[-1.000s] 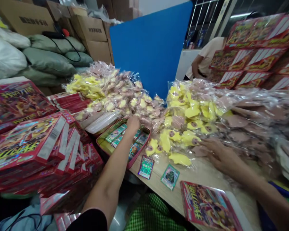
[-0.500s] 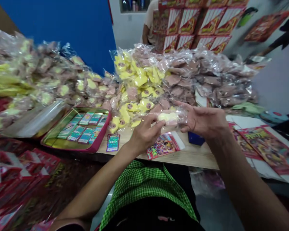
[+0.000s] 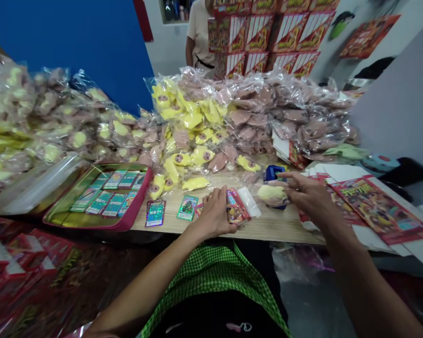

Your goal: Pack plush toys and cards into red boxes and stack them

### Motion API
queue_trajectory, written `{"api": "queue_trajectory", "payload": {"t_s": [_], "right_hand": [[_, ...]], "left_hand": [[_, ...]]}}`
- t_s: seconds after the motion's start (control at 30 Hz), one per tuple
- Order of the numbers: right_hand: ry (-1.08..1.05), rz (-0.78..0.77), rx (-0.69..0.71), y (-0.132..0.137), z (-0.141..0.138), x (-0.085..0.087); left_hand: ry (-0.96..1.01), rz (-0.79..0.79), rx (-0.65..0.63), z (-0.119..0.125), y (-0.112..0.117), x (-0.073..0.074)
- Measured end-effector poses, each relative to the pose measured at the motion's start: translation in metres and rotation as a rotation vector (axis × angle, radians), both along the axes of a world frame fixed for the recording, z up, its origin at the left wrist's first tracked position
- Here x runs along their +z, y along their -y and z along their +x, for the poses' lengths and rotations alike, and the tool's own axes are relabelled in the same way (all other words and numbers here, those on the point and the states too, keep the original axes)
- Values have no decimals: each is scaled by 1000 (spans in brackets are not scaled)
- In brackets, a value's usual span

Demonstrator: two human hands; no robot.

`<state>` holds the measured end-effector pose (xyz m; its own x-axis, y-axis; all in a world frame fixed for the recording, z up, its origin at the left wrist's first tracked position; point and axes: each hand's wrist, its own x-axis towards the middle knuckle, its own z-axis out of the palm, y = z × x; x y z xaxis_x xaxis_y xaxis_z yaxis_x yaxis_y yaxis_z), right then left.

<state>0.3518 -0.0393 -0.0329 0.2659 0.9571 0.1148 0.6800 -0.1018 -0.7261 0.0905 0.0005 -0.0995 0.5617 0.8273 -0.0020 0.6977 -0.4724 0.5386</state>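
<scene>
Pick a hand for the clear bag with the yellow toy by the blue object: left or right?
Right, probably. The right hand is open, its fingers right beside the clear plastic bag. The left hand sits farther off on the table, on the other side of the red card packet.

The person wears a green checked cloth (image 3: 211, 277), a fine gingham pattern with a darker green edge, over black clothing (image 3: 215, 314). Just below the cloth, the black fabric carries a small pale mark (image 3: 238, 326), too small to read. On either side of the cloth, the left arm (image 3: 148, 281) and right arm (image 3: 366, 281) show bare skin down to the left hand (image 3: 215, 213) and right hand (image 3: 305, 195).
</scene>
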Motion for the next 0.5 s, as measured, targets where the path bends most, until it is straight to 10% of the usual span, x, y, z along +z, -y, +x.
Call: {"api": "queue_trajectory", "payload": {"t_s": [0.2,0.5], "right_hand": [[180,64,357,5,-41,22],[419,476,315,35,-78,46]], "left_hand": [[292,132,-18,-10,14,13],[577,243,131,-15,15,5]]}}
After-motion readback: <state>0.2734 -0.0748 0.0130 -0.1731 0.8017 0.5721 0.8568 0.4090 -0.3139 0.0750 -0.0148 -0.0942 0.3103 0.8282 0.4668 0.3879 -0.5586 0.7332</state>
